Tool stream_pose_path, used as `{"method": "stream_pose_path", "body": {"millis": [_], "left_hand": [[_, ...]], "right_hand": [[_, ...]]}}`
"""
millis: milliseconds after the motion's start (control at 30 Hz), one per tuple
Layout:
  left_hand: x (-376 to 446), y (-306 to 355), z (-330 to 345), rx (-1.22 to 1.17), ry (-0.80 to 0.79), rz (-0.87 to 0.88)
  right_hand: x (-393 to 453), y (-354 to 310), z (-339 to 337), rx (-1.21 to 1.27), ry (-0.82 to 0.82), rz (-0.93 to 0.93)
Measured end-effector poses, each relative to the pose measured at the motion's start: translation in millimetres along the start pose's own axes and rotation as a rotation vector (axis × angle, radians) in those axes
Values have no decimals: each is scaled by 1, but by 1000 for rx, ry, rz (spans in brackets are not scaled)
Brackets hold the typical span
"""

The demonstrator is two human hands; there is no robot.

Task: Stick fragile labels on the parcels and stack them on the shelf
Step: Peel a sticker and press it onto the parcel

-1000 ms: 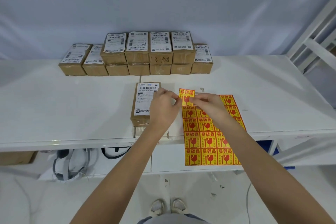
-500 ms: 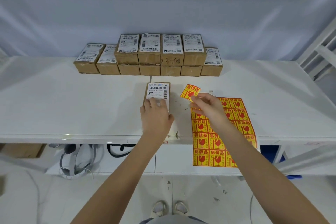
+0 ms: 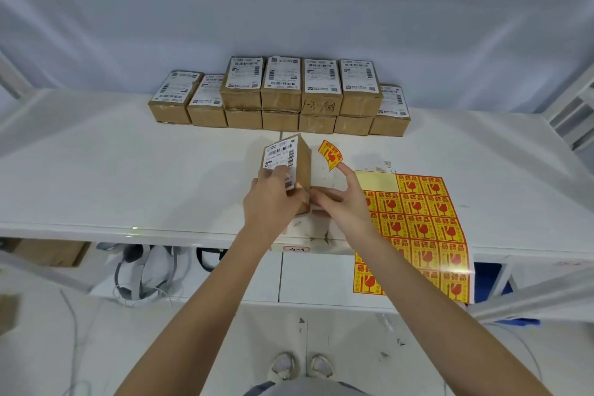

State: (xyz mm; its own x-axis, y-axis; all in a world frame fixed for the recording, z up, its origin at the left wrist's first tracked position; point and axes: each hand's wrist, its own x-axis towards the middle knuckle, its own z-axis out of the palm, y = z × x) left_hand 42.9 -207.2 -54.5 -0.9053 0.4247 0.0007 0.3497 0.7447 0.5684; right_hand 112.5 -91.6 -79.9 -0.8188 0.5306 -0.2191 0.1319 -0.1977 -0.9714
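Head view looks down on a white desk [image 3: 96, 177] that crosses the middle of the frame. At the centre, the left hand [image 3: 271, 199] grips a small brown cardboard parcel with a white barcoded shipping label [image 3: 294, 164], its fingers [image 3: 268, 172] spread over the labelled face and its thumb curled round the near edge. The parcel is tipped up on its side, so that a plain brown face turns toward the right of the frame.

Just right of the parcel, the right hand [image 3: 342, 202] has a yellow and red fragile sticker [image 3: 330, 154] stuck to the tip of its raised index finger; the sticker hangs in the air, close beside the parcel's bare face but apart from it. The thumb and the other right fingers reach toward the parcel's near corner, next to the left thumb; whether they touch the cardboard cannot be told.

At the right centre lies a yellow and red sheet of fragile stickers [image 3: 421, 228], with 2 blank spots at its top left corner and its lower part hanging over the desk's front edge.

Along the back of the desk, in the upper centre, stands a row of brown labelled parcels [image 3: 283, 96], with 4 of them set on top of others.
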Motion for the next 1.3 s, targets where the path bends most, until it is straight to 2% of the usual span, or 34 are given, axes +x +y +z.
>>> {"method": "stream_pose_path", "body": {"millis": [233,367,533,867,933,1033,1167,1300], "left_hand": [[0,-6,-8,-166,-42,-29],[-2,-6,-9,-385,-92,-41],[-7,1,-5,-527,-143,-41],[-5,0,8,-523,-196,-130],[0,-2,5,-485,-134,-99],[9,5,-8,-457,-3,43],[20,19,-17,-438,-39,183],[23,24,-18,-552,2,170]], "right_hand": [[-1,1,12,53,74,-79],[-3,-1,8,-6,120,-148],[-11,-7,-5,-55,135,-202],[-11,-17,-15,-193,167,-203],[-11,-24,-16,-231,216,-225],[-11,-39,-18,-291,220,-252],[-11,-52,-15,-339,173,-257],[-10,-59,-10,-321,157,-199]]}}
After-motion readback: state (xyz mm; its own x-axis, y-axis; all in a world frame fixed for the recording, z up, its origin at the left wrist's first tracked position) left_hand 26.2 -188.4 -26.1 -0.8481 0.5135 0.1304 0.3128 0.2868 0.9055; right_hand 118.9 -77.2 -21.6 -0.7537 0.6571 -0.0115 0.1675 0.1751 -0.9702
